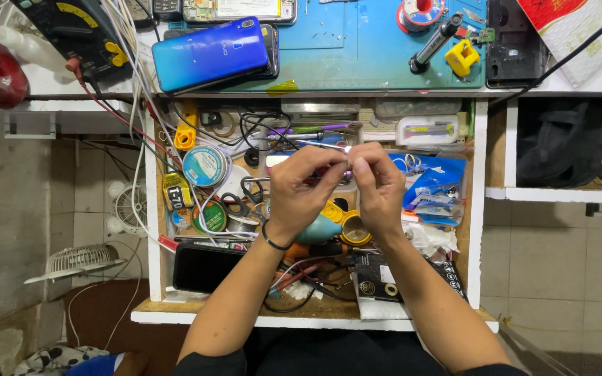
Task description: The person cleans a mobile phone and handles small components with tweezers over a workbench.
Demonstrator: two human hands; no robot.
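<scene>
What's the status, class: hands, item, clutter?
Left hand and right hand pinch a thin metal tool together. Over open drawer. Below: scissors, tape roll.

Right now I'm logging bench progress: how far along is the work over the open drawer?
Done: the blue phone lies face down on the blue mat, and the drawer is pulled open. In hand: the left hand and right hand pinch a thin metal tool between their fingertips over the drawer. Left: nothing has reached the phone yet.
</scene>
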